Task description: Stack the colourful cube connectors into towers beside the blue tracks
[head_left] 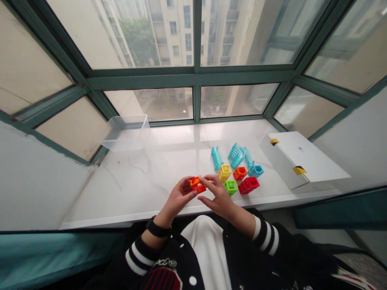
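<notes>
My left hand (179, 196) and my right hand (218, 195) meet over the front of a white marble sill (136, 183), pinching an orange toy building block (196, 185) between their fingertips. The block has open square sides and looks joined to a darker red-orange piece. Just right of my right hand lie a yellow block (225, 173), a green block (231, 187), an orange block (240, 173) and a red block (248, 185). Behind them are a blue block (255, 171) and cyan lattice pieces (236, 155).
A transparent plastic box (125, 133) stands at the back left of the sill, against the window. A white cardboard box (302, 161) with yellow-and-black tape lies at the right. Green-framed window panes rise behind the sill, whose front edge runs just beyond my forearms.
</notes>
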`<state>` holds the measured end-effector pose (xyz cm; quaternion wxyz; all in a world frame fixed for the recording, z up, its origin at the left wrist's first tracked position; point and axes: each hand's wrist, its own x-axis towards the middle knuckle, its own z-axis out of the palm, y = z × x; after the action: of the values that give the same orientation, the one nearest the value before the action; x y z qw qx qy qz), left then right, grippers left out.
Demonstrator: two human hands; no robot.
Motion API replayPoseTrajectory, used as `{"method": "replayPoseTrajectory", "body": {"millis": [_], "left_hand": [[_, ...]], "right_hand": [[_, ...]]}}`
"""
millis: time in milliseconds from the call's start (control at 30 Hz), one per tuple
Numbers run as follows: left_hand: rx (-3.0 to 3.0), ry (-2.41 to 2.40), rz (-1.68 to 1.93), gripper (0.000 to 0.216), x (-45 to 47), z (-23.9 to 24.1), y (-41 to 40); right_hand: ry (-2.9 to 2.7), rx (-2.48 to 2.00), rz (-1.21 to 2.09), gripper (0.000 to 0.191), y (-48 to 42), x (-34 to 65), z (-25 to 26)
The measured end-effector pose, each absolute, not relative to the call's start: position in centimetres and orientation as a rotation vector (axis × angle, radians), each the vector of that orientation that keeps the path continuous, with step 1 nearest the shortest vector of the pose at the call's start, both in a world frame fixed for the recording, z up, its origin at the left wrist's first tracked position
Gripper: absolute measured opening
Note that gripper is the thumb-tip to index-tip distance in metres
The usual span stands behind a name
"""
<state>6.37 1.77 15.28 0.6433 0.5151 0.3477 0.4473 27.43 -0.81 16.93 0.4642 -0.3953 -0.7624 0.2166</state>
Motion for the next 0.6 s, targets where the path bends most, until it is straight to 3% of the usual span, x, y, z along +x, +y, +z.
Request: {"method": "replayPoseTrajectory", "body": {"millis": [133,600], "left_hand": [[1.104,0.779,1.014,0.053,7.6,15.8,1.7],[1.345,0.743,0.914,0.05,9.2,16.7,2.0]], "right_hand": [[-1.885,-1.024,0.459,0.079,-0.7,27.5,17.2],[-1.799,-1.142,0.403,0.072,-0.7,32.2,19.8]]}}
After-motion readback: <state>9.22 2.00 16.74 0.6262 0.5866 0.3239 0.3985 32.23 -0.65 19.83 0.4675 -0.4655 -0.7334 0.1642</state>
